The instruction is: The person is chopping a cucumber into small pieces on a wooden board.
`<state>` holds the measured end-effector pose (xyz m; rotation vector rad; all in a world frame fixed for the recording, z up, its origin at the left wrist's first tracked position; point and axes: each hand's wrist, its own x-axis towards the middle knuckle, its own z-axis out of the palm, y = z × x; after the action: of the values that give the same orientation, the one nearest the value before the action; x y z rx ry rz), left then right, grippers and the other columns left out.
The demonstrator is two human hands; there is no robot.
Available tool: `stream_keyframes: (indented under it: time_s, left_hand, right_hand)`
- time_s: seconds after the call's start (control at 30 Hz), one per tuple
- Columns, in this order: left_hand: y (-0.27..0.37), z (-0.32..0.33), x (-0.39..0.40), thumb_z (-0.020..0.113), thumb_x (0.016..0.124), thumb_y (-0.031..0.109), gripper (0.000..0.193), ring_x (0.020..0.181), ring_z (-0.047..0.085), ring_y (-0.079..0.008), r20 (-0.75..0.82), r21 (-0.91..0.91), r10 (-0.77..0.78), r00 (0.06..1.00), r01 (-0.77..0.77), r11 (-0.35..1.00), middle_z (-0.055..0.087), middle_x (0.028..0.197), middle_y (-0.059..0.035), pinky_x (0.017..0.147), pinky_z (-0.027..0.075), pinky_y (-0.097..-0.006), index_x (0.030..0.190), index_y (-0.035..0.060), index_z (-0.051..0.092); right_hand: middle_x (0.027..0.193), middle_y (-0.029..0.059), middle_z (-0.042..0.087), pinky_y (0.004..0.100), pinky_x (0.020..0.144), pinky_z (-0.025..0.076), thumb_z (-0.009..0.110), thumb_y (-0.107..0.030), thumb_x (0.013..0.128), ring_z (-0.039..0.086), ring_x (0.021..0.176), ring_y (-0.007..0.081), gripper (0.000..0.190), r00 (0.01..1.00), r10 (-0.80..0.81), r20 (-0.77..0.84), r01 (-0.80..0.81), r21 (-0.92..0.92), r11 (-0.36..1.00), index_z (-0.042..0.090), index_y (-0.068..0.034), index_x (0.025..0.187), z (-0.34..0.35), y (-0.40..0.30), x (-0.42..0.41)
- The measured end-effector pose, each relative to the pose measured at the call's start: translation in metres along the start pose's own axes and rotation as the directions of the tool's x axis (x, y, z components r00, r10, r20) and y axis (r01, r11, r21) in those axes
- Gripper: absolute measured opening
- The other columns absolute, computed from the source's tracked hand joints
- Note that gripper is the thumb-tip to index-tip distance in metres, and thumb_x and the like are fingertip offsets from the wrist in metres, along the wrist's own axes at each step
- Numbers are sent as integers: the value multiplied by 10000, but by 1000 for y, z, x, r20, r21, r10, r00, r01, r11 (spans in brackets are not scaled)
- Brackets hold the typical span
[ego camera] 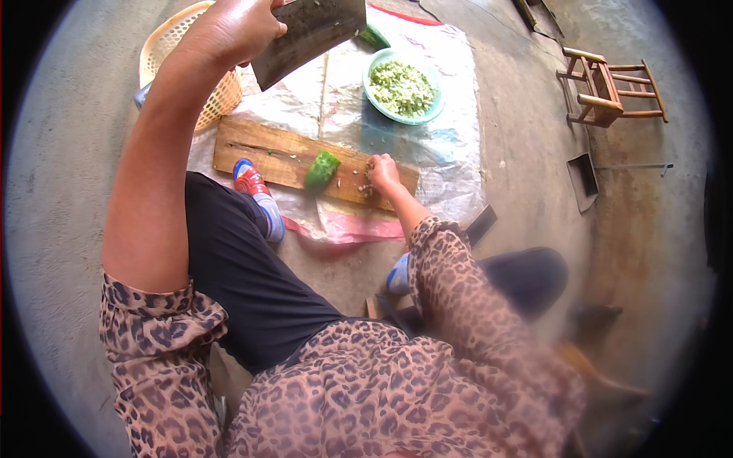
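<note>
My left hand (252, 28) grips a broad cleaver (312, 37), raised at the top of the view with small pale bits stuck to its blade. The handle is mostly hidden by my fingers. Below lies a long wooden board (269, 146) with a cut piece of green cucumber-like vegetable (322, 170) on it. My right hand (383, 173) rests at the board's right part, fingers bent down among small scraps; whether it holds any is unclear. Beyond the board stands a light-blue plastic bowl (440, 106) of chopped pale-green pieces (402, 89). Another green vegetable (375, 36) lies behind the bowl, partly covered by the cleaver.
A white plastic sheet (458, 151) covers the concrete floor under the board. At the upper left is a perforated plastic basket (220, 100). My sock-covered foot (252, 178) touches the board's near edge. On the right are a wooden chair (607, 86) and a long-handled dustpan (583, 182).
</note>
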<state>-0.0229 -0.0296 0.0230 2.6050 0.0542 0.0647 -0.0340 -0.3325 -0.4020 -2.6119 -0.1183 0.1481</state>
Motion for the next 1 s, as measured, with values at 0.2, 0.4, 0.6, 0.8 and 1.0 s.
stream_keyframes:
  time_s: [0.2, 0.4, 0.6, 0.8, 1.0]
  left_hand:
    - [2, -6, 0, 595, 840, 131, 402, 434, 499, -149, 31, 15, 2, 1000, -3, 1000, 611, 758, -150, 384, 420, -304, 1205, -31, 549]
    - [-2, 0, 2, 596, 836, 130, 401, 423, 493, -147, -13, 16, 35, 999, -34, 999, 619, 753, -153, 383, 420, -306, 1199, -32, 552]
    - [-1, -5, 0, 600, 833, 138, 408, 424, 502, -146, 20, -1, 12, 1000, -12, 1000, 623, 759, -154, 376, 417, -302, 1201, -31, 551]
    - [-1, -1, 0, 594, 830, 136, 413, 421, 505, -146, -5, 14, 40, 999, -40, 999, 630, 772, -150, 379, 423, -299, 1203, -37, 547]
    - [4, 1, -2, 598, 826, 146, 438, 430, 522, -145, 34, 26, 18, 999, -19, 999, 635, 785, -149, 382, 439, -296, 1220, -32, 535]
  right_hand:
    - [1004, 179, 574, 442, 858, 440, 510, -78, 778, 512, 993, 370, 149, 960, -195, 202, 237, -213, 948, 572, -62, 913, -4, -12, -24]
    - [1004, 170, 565, 425, 866, 437, 527, -74, 767, 516, 999, 348, 154, 907, -422, -14, 418, -106, 902, 587, -55, 908, 8, -25, -19]
    - [1031, 153, 567, 416, 872, 436, 530, -59, 756, 518, 1010, 325, 148, 908, -380, 175, 411, -212, 886, 612, -41, 878, 6, -31, -39]
    - [1161, 104, 544, 384, 942, 388, 552, -90, 756, 478, 1123, 271, 297, 829, -508, 235, 554, -217, 804, 607, -53, 1045, 13, -45, -51]
    - [1265, 97, 513, 382, 1002, 346, 505, -120, 808, 443, 1199, 253, 383, 783, -550, 292, 620, -284, 732, 580, -46, 1176, 14, -42, -63]
